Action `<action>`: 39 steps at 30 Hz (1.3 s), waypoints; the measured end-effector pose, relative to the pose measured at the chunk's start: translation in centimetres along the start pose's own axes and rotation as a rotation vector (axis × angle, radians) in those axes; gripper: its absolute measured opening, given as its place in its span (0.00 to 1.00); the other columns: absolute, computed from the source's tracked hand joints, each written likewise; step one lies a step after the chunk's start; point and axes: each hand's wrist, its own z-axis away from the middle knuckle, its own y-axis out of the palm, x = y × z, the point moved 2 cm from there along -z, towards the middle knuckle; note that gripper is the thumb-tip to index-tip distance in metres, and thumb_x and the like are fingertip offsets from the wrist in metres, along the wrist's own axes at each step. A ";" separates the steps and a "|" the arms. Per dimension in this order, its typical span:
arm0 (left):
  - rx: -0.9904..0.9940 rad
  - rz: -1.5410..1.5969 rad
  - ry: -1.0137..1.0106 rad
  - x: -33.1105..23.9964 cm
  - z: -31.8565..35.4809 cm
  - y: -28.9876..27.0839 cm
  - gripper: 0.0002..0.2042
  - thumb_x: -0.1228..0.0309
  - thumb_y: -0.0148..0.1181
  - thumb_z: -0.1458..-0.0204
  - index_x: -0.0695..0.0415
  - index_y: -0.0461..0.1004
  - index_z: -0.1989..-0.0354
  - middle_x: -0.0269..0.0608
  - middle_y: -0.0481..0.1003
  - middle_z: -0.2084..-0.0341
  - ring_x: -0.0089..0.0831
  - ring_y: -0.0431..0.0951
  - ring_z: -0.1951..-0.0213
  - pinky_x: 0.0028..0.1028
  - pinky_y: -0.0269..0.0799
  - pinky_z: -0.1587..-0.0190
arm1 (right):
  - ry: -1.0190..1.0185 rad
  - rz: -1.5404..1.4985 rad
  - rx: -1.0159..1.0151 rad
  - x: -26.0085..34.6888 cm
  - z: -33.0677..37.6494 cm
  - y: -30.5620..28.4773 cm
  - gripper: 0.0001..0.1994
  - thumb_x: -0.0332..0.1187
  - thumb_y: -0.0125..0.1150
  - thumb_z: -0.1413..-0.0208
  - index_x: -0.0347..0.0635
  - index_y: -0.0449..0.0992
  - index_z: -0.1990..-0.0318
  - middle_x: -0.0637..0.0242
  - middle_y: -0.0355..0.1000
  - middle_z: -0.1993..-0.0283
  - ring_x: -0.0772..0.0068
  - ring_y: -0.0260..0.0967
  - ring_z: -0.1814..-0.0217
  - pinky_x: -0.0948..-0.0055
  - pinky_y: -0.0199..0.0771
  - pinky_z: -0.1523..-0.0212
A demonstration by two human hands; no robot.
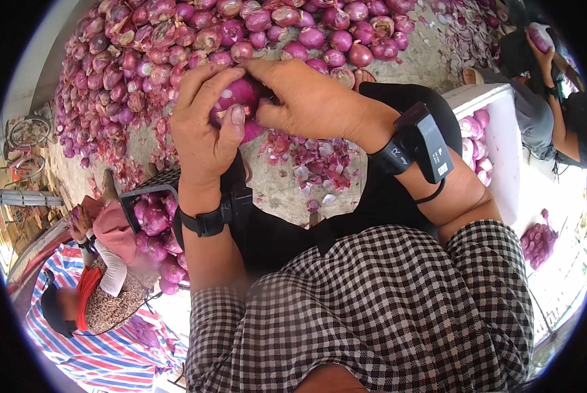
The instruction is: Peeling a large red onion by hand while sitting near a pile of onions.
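Note:
A glossy red onion (226, 103) is held up in front of me between both hands. My left hand (205, 124) is closed around its left side, thumb pressed on the near face and fingers over the top. From the right, my right hand (310, 98) bends over the same onion, its fingertips at the upper edge and its thumb at the right side. A dark gap shows between that thumb and the fingers; whether a small tool is there I cannot make out. Loose onion skins (319, 164) lie on the floor below my hands.
A large heap of red onions (129, 78) spreads ahead and left. A black crate of onions (150, 191) stands at my left, a white box (506, 124) with peeled onions at my right. People sit on both sides; the right one's hand (543, 56) holds an onion. A filled net bag (539, 243) lies right.

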 end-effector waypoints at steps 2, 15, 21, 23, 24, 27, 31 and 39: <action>-0.003 -0.026 -0.003 -0.1 0.0 0.2 0.20 0.56 0.57 0.52 0.60 0.77 0.58 0.50 0.72 0.60 0.46 0.73 0.57 0.35 0.69 0.53 | -0.030 -0.003 -0.029 -0.1 0.1 0.3 0.14 0.31 0.56 0.55 0.24 0.68 0.67 0.37 0.70 0.72 0.41 0.72 0.64 0.56 0.72 0.62; -0.125 0.130 -0.088 0.5 -0.1 -0.1 0.20 0.57 0.49 0.45 0.62 0.76 0.58 0.48 0.73 0.61 0.39 0.72 0.56 0.32 0.65 0.50 | -0.079 -0.124 -0.122 0.2 0.5 -0.9 0.18 0.27 0.55 0.51 0.31 0.65 0.52 0.44 0.71 0.62 0.49 0.71 0.59 0.59 0.71 0.60; -0.144 0.036 -0.136 0.2 0.0 -0.1 0.23 0.53 0.45 0.44 0.62 0.76 0.56 0.47 0.72 0.58 0.38 0.71 0.53 0.33 0.63 0.48 | -0.012 -0.089 -0.063 0.8 0.4 -1.1 0.14 0.31 0.59 0.46 0.33 0.64 0.57 0.53 0.69 0.67 0.63 0.72 0.62 0.65 0.71 0.63; -0.174 0.050 -0.094 0.2 -0.1 0.0 0.19 0.57 0.51 0.46 0.60 0.76 0.56 0.46 0.71 0.61 0.36 0.73 0.59 0.30 0.68 0.55 | 0.008 -0.096 -0.071 0.9 0.3 -1.1 0.13 0.32 0.59 0.45 0.33 0.65 0.58 0.53 0.69 0.68 0.60 0.72 0.63 0.64 0.71 0.64; -0.176 0.040 -0.101 0.2 -0.1 0.1 0.19 0.57 0.52 0.46 0.60 0.76 0.56 0.46 0.71 0.61 0.36 0.73 0.59 0.30 0.68 0.55 | -0.017 -0.073 -0.099 0.8 0.3 -1.1 0.13 0.32 0.58 0.45 0.32 0.65 0.60 0.50 0.69 0.68 0.54 0.70 0.63 0.61 0.70 0.63; -0.170 0.014 -0.133 0.0 -0.1 0.2 0.19 0.57 0.52 0.46 0.60 0.76 0.56 0.46 0.71 0.60 0.37 0.72 0.57 0.31 0.67 0.52 | -0.065 -0.038 -0.169 0.4 0.2 -0.7 0.12 0.33 0.56 0.45 0.30 0.66 0.64 0.45 0.69 0.68 0.41 0.68 0.62 0.53 0.67 0.63; -0.128 0.028 -0.202 -0.5 -0.1 0.4 0.19 0.60 0.55 0.48 0.61 0.75 0.54 0.46 0.72 0.58 0.38 0.72 0.54 0.34 0.64 0.47 | -0.052 -0.051 -0.200 0.3 0.2 -0.3 0.10 0.31 0.54 0.44 0.30 0.65 0.65 0.42 0.67 0.68 0.38 0.66 0.62 0.51 0.67 0.63; -0.139 0.015 -0.145 0.1 -0.2 0.4 0.21 0.69 0.68 0.61 0.58 0.74 0.56 0.44 0.71 0.59 0.38 0.72 0.56 0.33 0.68 0.52 | -0.105 0.035 -0.309 0.2 0.4 -0.2 0.10 0.31 0.53 0.45 0.30 0.63 0.66 0.40 0.66 0.71 0.37 0.67 0.65 0.50 0.66 0.67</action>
